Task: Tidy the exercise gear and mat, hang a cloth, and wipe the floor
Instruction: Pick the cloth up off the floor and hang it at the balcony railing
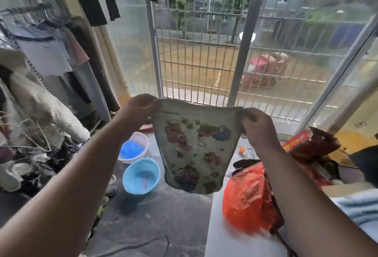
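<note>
Two hands' fingers (150,104) pinch the cloth's (194,150) top corners, seemingly spreading it between them.

Worn cartoon-print cloth (194,150), spread flat, hanging upright, top corners pinched

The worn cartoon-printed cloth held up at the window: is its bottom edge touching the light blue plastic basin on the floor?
Apart. In the head view the cartoon-printed cloth hangs in the air, and dark floor shows between it and the light blue plastic basin.
</note>
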The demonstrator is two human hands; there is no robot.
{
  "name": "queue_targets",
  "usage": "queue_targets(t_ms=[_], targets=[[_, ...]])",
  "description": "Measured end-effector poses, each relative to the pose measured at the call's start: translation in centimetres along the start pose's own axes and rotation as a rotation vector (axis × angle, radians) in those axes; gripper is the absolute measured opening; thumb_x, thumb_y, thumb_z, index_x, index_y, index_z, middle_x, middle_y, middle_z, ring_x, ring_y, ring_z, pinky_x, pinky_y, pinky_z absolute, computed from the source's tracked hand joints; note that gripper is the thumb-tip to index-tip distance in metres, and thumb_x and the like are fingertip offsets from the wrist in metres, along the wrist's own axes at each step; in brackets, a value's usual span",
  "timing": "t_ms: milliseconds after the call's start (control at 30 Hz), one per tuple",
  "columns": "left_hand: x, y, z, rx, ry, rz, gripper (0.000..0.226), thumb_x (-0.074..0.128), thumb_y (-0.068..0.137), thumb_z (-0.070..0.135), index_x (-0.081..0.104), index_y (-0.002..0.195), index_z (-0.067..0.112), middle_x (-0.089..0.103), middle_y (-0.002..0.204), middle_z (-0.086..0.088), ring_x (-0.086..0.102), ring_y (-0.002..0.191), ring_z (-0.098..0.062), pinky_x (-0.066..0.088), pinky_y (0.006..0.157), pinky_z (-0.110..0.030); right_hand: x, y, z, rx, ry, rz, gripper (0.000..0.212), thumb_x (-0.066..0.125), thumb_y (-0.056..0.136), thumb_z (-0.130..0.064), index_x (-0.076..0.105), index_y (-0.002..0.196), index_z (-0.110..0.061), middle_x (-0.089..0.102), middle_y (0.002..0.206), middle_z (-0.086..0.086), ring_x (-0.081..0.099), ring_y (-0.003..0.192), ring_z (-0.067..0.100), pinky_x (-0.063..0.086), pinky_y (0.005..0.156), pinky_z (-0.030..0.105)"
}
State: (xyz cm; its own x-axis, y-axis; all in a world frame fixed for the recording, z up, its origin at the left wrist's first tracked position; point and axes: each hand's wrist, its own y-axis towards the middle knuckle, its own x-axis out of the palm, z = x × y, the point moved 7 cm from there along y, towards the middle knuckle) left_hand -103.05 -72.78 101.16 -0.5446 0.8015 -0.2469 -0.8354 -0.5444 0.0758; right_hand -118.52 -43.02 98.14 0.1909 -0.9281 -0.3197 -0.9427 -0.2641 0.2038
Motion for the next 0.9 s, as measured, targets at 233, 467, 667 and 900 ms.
queue_targets(t_ms=[233,467,667,900], targets=[[0.0,13.3,-3.7,-0.040,-0.021,-0.018,0.009,0.068,0.093,0.021,0.070,0.095,0.013,0.072,0.085,-0.005,0.066,0.083,-0.025,0.056,0.084,-0.048,5.3,13.3,1.9,0.001,-0.009,-0.043,0.019,0.059,0.086,-0.040,0.071,0.080,-0.027,0.070,0.078,-0.004,0.067,0.076,0.022,0.057,0.076,0.050],[-0.5,30.2,-7.9,-0.040,-0.104,-0.076,0.014,0.075,0.085,0.028,0.072,0.092,0.016,0.072,0.086,-0.005,0.068,0.082,-0.020,0.058,0.086,-0.049,12.5,27.7,3.9,0.034,-0.026,0.001,0.023,0.060,0.080,-0.043,0.072,0.084,-0.024,0.071,0.080,-0.003,0.069,0.081,0.022,0.058,0.078,0.054],[-0.7,45.3,-8.9,-0.056,-0.092,-0.118,0.005,0.071,0.090,0.020,0.072,0.084,0.019,0.072,0.074,0.005,0.067,0.073,-0.013,0.056,0.071,-0.035,17.7,38.7,5.0,0.117,-0.010,0.073,0.027,0.059,0.075,-0.048,0.070,0.076,-0.023,0.071,0.075,-0.001,0.069,0.081,0.028,0.058,0.075,0.057],[0.8,58.2,-9.3,-0.031,-0.032,-0.128,0.010,0.067,0.093,0.019,0.070,0.083,0.018,0.071,0.072,0.005,0.068,0.070,-0.007,0.059,0.070,-0.031,21.2,49.4,7.5,0.124,-0.019,0.087,0.022,0.054,0.074,-0.048,0.071,0.080,-0.034,0.071,0.078,-0.003,0.069,0.084,0.024,0.058,0.076,0.055]])
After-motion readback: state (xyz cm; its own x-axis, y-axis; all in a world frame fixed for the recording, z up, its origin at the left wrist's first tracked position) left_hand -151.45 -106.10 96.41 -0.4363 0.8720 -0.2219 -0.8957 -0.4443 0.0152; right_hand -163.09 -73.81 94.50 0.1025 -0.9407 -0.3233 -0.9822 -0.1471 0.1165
